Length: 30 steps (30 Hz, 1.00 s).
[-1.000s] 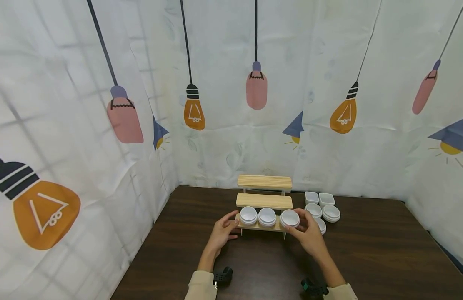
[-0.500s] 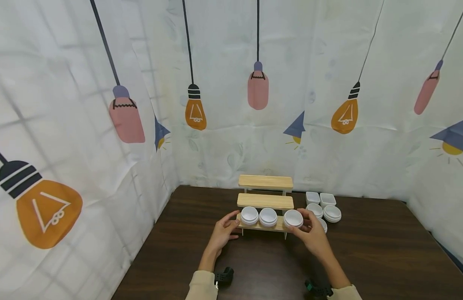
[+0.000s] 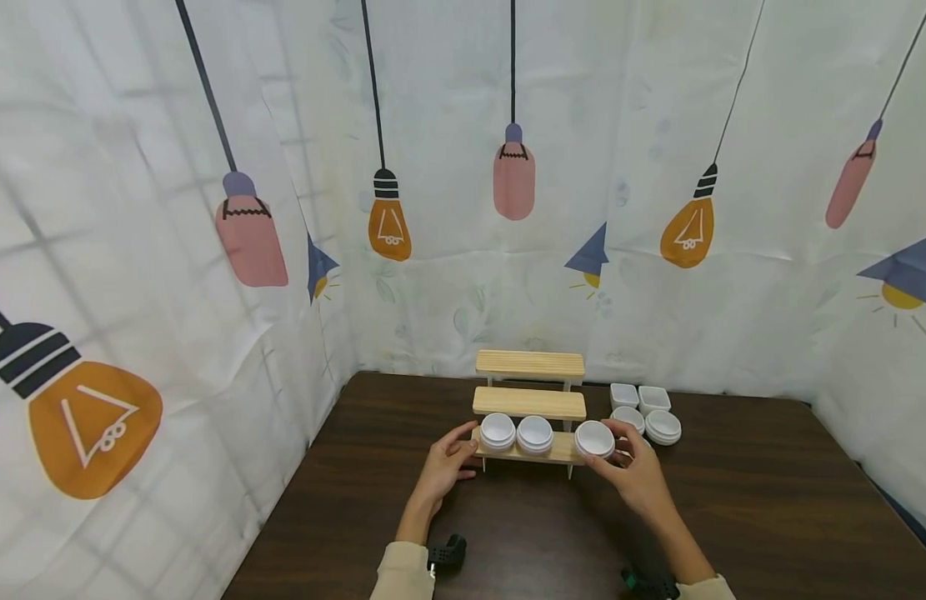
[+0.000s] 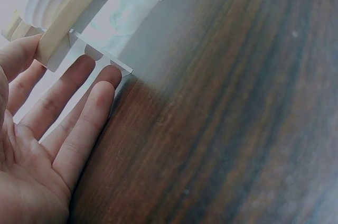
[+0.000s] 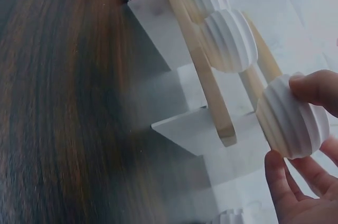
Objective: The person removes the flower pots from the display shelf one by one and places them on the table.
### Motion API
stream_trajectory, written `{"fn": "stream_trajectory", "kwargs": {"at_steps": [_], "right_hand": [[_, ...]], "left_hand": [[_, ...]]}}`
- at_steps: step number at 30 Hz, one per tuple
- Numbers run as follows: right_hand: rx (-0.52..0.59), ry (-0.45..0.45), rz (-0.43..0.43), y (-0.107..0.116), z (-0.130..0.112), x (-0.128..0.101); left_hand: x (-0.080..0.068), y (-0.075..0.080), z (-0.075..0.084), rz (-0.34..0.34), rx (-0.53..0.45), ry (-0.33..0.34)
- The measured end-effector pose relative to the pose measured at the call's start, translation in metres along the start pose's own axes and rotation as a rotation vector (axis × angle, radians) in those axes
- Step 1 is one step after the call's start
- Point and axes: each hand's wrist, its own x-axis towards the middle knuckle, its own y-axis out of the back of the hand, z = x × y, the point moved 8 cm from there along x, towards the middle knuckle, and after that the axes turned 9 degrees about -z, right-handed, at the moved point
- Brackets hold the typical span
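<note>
A three-tier display stand point(image 3: 528, 403) with pale wooden shelves stands at the table's back. My left hand point(image 3: 449, 458) pinches the left end of its bottom shelf; the left wrist view has the thumb against the wooden shelf point(image 4: 79, 15) and several fingers stretched out beneath. Two white ribbed ramekins sit on that shelf, one at the left point(image 3: 498, 432) and one at the middle point(image 3: 534, 434). My right hand point(image 3: 641, 477) grips a third white ramekin point(image 3: 594, 438) between thumb and fingers. In the right wrist view this ramekin point(image 5: 293, 115) is tilted, off the shelf's right end.
Right of the stand, two square white dishes point(image 3: 653, 398) and round white ramekins point(image 3: 663, 427) are grouped on the dark wooden table point(image 3: 523, 533). Behind the table hangs a white curtain point(image 3: 447, 308) printed with lamps.
My right hand has drawn the third ramekin rightward, from over the bottom shelf to its right end. The left hand and the other two ramekins stay in place.
</note>
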Motion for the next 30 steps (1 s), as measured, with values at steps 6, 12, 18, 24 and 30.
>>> {"fn": "stream_trajectory", "kwargs": {"at_steps": [6,12,18,24,30], "right_hand": [[-0.007,-0.013,0.001,0.007,0.003,-0.003],[0.005,-0.017,0.001,0.015,0.004,-0.007],[-0.007,-0.027,0.008,0.023,0.009,-0.011],[0.002,-0.06,0.006,0.031,0.013,-0.015],[-0.032,-0.063,0.015,0.038,0.015,-0.018]], "left_hand": [[-0.001,0.001,0.002,0.004,0.0,-0.007],[0.0,0.001,0.003,-0.004,0.005,-0.015],[0.001,0.0,0.002,-0.01,-0.002,-0.012],[0.001,0.0,0.002,-0.007,0.015,-0.007],[0.001,0.0,0.002,-0.005,0.02,-0.004]]}}
